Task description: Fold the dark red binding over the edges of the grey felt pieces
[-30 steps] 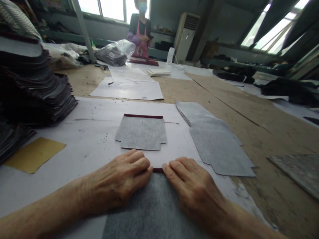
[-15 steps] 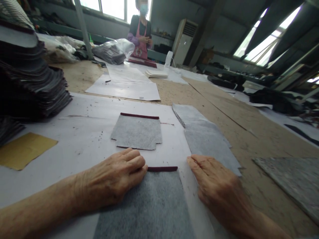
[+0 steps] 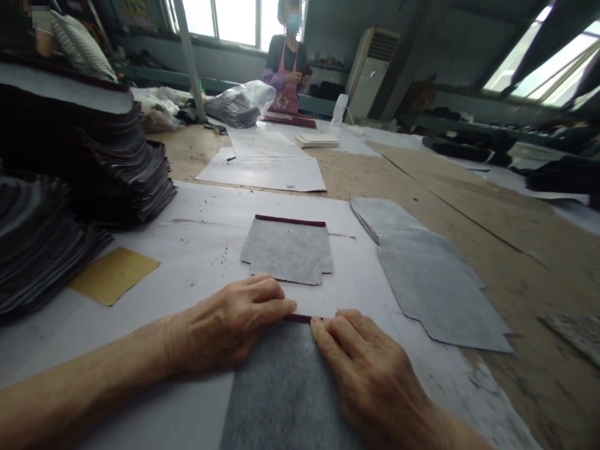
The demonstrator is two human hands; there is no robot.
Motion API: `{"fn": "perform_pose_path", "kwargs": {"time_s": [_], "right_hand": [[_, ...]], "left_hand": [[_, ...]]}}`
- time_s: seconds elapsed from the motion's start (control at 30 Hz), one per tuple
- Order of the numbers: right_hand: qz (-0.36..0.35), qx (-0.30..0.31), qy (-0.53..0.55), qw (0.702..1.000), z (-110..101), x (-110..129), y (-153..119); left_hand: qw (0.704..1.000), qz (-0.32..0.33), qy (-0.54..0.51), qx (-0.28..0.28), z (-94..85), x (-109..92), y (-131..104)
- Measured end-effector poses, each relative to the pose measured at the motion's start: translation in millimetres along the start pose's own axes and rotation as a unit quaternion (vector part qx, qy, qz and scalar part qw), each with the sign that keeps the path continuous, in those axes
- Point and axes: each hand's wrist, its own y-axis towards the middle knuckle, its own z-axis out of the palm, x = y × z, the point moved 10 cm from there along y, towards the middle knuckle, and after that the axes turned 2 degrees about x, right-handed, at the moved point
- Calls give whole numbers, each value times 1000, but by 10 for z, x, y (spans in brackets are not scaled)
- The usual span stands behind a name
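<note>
A grey fabric piece (image 3: 285, 387) with a folded dark-red strip (image 3: 299, 319) along its far edge lies flat in front of me. My left hand (image 3: 239, 315), fingers curled together, presses on the left part of that strip. At its right end, my right hand (image 3: 375, 362) has thumb and fingers closed on the fold. The fingertips of both hands are a short gap apart. Just beyond lies a smaller grey fabric piece (image 3: 288, 250), notched at its near corners, with a dark-red far edge. Grey fabric pieces (image 3: 431, 281) are layered on the right.
Tall stacks of dark fabric pieces (image 3: 150, 178) stand at the left, near a yellow sheet (image 3: 116, 275). White paper (image 3: 197, 244) covers the tabletop. Across the table stands a person in a pink apron (image 3: 287, 81), beside a plastic bag of grey pieces (image 3: 239, 106).
My right hand has moved left from beside the piece onto the right end of its folded strip. My left hand stays on the fold. The view has turned slightly left.
</note>
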Motion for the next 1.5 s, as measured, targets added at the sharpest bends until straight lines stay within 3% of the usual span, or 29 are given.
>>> {"fn": "perform_pose_path", "kwargs": {"time_s": [0.2,0.5,0.6,0.77,0.93,1.07,1.23,1.33,1.4,1.5], "right_hand": [[-15,12,-12,1000,8,-3,57],[-45,83,-82,992,115,82,174],[-53,79,-101,990,115,164,285],[-84,21,-18,996,123,290,360],[-87,4,28,996,169,229,294],[-73,33,57,995,198,165,311],[-80,90,63,991,300,164,345],[-87,102,60,989,331,168,362],[-88,100,59,989,326,163,374],[-85,105,64,989,328,137,387]], "left_hand": [[1000,-3,-7,-12,-119,20,-106],[997,39,70,18,-30,-69,-128],[996,34,77,27,3,-57,-117],[998,25,61,18,-67,-16,-164],[999,-2,45,-12,-182,57,-276],[999,3,52,-8,-181,57,-298],[993,37,102,47,-146,-15,-275],[993,41,113,22,-242,-155,-289],[994,17,108,9,-267,-259,-311],[989,-93,114,16,-197,-266,-363]]}}
